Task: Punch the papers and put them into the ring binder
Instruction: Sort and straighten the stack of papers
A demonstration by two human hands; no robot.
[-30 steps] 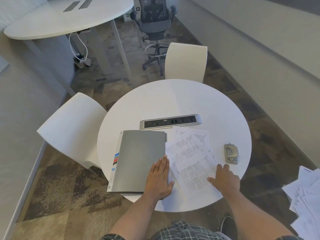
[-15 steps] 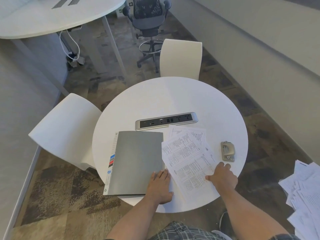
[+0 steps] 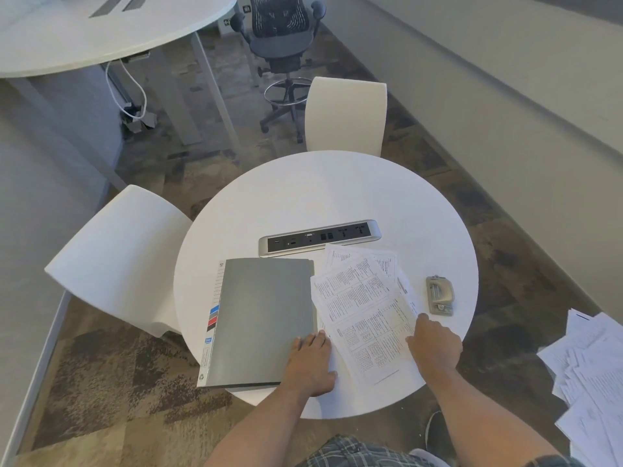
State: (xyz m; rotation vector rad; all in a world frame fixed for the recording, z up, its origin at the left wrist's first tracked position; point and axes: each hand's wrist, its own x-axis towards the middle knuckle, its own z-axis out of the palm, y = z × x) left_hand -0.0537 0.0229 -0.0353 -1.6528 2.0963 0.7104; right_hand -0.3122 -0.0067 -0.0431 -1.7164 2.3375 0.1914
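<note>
A closed grey ring binder (image 3: 263, 318) lies flat on the round white table (image 3: 337, 197), its labelled spine to the left. My left hand (image 3: 312, 364) rests flat on the binder's near right corner, fingers straight. Right of the binder lies a loose fan of printed papers (image 3: 364, 308). My right hand (image 3: 435, 345) rests on the papers' right edge with fingers bent down onto the sheets. A grey metal hole punch (image 3: 440, 295) sits on the table just right of the papers, untouched.
A silver power-socket strip (image 3: 318, 237) is set in the table behind the binder. White chairs stand at the left (image 3: 114, 254) and far side (image 3: 345, 112). A heap of loose papers (image 3: 593, 372) lies on the floor at the right. An office chair (image 3: 279, 45) stands farther back.
My left hand slid back from the binder's middle edge to its near right corner. My right hand shifted slightly along the papers' right edge. The camera view moved a little.
</note>
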